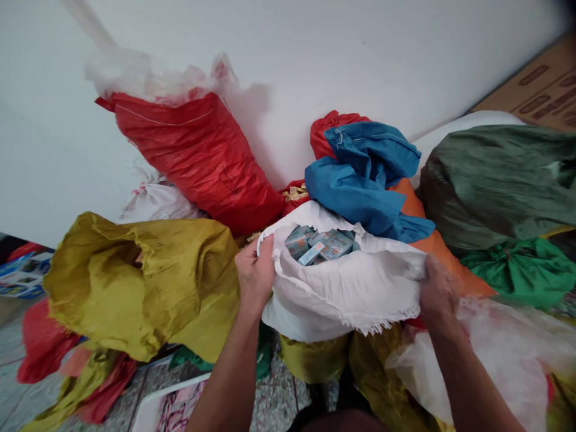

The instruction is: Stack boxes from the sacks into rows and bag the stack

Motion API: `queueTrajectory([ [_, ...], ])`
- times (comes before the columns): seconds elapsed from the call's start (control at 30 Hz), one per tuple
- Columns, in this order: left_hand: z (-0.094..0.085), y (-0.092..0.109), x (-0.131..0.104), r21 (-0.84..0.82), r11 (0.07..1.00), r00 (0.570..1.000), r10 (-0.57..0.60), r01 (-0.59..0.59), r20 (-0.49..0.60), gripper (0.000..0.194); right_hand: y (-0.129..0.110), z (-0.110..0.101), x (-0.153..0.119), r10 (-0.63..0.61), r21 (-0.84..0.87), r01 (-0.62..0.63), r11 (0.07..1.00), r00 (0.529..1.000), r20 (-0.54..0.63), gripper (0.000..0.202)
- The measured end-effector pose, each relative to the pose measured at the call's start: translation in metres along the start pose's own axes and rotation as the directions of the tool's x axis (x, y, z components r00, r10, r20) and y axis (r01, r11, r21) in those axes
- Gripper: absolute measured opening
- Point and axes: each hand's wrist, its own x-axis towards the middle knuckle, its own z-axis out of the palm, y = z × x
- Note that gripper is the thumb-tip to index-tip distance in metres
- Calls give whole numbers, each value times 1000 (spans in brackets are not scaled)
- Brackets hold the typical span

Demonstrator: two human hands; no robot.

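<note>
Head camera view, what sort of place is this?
Probably a storeroom or packing area, though the view can't confirm which. An open white sack full of small blue boxes sits among other bulky sacks, including a red sack, with printed brown cardboard at far right.

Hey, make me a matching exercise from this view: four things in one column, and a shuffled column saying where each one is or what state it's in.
Column one:
1. White sack
2. Small grey-blue boxes
3. Large red sack
4. Dark green sack

Column two:
A. Visible through a sack's open mouth
B. At the right edge of the view
C. Held by the left hand and the right hand
D. Translucent plastic bunched at its top

Pairs: 1-C, 2-A, 3-D, 4-B.
</note>
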Motion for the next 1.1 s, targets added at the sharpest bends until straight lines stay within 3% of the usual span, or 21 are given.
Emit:
queueTrajectory([
  [0.1, 0, 7, -3, 23, 1000, 1000, 3, -3, -8, 39, -5, -4, 1, 82, 47, -82, 996, 997, -6, 40],
  [0.4, 3, 10, -4, 19, 999, 998, -29, 30, -48, 34, 11, -8, 4, -27, 61, 21, 998, 995, 100, 50],
  [0.5, 3, 11, -2, 10, 1000, 999, -11, 12, -52, 35, 13, -7, 6, -106, 37, 102, 994, 987, 124, 46],
  [0.6, 2, 14, -1, 6, 1000, 999, 8, -8, -48, 34, 5, -9, 3, -304, -3, 304, 953, 951, 61, 43],
  [0.67, -1, 14, 0, 0, 1000, 999, 5, -5, -42, 32, -9, -11, -2, -502, -107, 498, 861, 864, -20, 38],
  [0.73, -3, 12, 0, -13, 1000, 999, -7, 7, -32, 32, -29, -10, -10, -695, -162, 682, 713, 718, -38, 29],
  [0.83, -4, 8, -2, -26, 1000, 1000, -2, 1, -8, 35, -65, 9, -24, -843, 17, 850, 527, 520, 136, 27],
  [0.97, -3, 8, -5, -48, 999, 1000, 22, -22, 10, 37, -97, 65, -42, -803, 217, 868, 446, 281, 525, 39],
  [1.03, -4, 8, -5, -59, 998, 999, 25, -24, 21, 38, -99, 92, -48, -726, 243, 880, 409, 152, 671, 42],
  [1.1, -6, 8, -5, -65, 998, 999, 27, -25, 23, 38, -92, 107, -54, -637, 247, 890, 383, 60, 768, 42],
])
